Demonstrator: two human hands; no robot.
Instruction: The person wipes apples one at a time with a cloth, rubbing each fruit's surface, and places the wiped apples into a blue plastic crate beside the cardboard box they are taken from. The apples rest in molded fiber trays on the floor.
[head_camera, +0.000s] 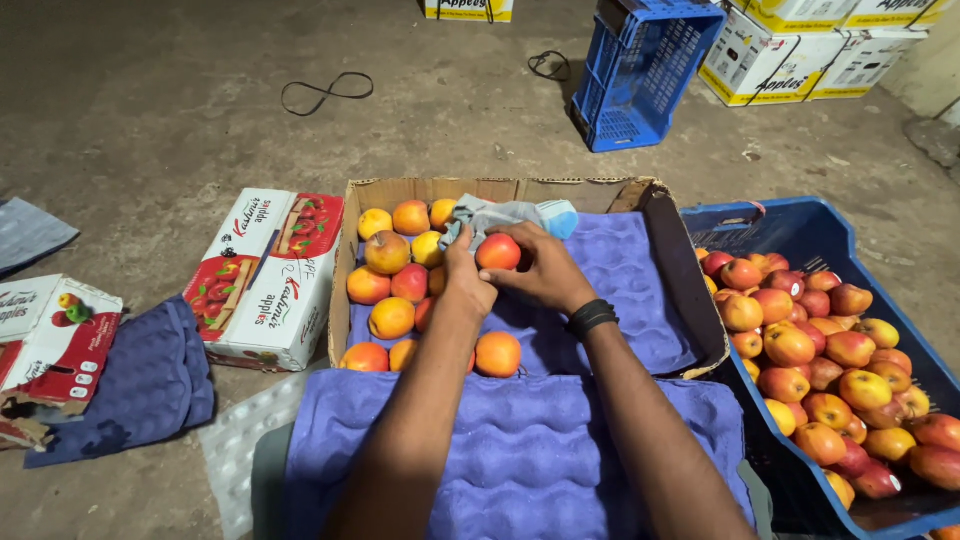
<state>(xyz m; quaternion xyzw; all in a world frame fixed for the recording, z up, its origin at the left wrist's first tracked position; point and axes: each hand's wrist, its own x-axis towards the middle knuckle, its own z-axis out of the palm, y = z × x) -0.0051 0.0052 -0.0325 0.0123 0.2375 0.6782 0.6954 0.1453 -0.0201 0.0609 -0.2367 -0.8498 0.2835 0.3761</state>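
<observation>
Red apple (498, 252) sits in your right hand (540, 268); your left hand (468, 272) grips a grey cloth (500, 214) near the box's (500, 189) far edge.

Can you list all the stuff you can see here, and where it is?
apples in cardboard box: about a dozen, red-yellow, left side
apple: one, red, in right hand
cloth: one, grey-blue, at left hand
cardboard box: one, brown, centre
purple trays: two, one inside box, one nearest
blue crate of apples: one, right
empty blue crate: one, top
printed cartons: several, left and top
black straps: two, on floor
wristband: black, right wrist
left hand: over box
right hand: over box
</observation>
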